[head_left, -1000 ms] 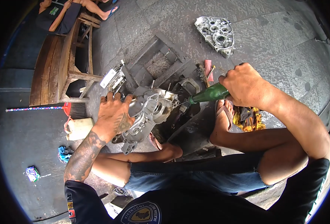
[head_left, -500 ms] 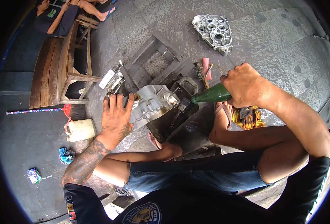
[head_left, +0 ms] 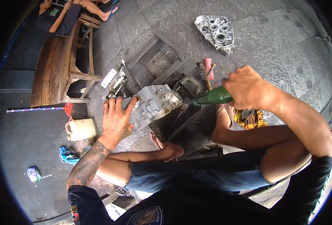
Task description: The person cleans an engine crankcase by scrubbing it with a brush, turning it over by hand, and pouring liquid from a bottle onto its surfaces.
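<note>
Metal casing [head_left: 151, 106] lies between the hands, over the dark tray's [head_left: 194, 131] left edge. Left hand [head_left: 115, 120], part-curled, grips it; right hand [head_left: 245, 88], closed, grips green bottle [head_left: 213, 96].

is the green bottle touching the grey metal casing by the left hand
Apart. The head view shows a gap between the mouth of the green bottle, held in the right hand, and the grey metal casing.

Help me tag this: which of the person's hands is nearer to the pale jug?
Left. The left hand, on the metal casing, is to the right of the jug; the right hand, holding the green bottle, is much farther right.
</note>
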Demonstrator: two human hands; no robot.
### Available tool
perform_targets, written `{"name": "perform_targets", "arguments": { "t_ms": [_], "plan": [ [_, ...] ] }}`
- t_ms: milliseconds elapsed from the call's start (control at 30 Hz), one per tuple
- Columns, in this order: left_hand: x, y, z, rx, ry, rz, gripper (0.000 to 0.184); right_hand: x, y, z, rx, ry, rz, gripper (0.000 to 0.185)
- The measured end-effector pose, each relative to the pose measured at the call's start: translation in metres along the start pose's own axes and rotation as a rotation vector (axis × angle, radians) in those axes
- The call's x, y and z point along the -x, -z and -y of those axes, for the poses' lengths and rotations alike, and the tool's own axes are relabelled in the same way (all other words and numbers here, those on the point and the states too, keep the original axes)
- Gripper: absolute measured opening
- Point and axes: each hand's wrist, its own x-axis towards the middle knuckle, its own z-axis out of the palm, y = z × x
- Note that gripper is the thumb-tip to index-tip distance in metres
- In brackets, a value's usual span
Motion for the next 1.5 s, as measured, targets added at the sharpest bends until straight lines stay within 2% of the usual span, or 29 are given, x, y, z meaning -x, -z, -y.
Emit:
{"name": "perform_targets", "arguments": {
  "t_ms": [133, 433, 733, 1500],
  "plan": [
    [-0.006, 0.005, -0.001, -0.009, 0.024, 0.1, 0.084, -0.001, 0.005, 0.003, -0.004, -0.034, -0.026, 0.027],
    [-0.008, 0.019, -0.012, -0.009, 0.035, 0.181, 0.076, 0.001, 0.007, 0.005, 0.026, -0.008, -0.023, 0.023],
    [-0.011, 0.028, -0.007, -0.025, 0.025, 0.127, 0.073, 0.003, 0.003, 0.002, 0.044, -0.009, -0.023, 0.024],
    [-0.013, 0.022, -0.005, -0.021, 0.04, 0.177, 0.069, -0.001, 0.01, 0.001, 0.012, -0.002, -0.004, 0.025]
  ]
}}
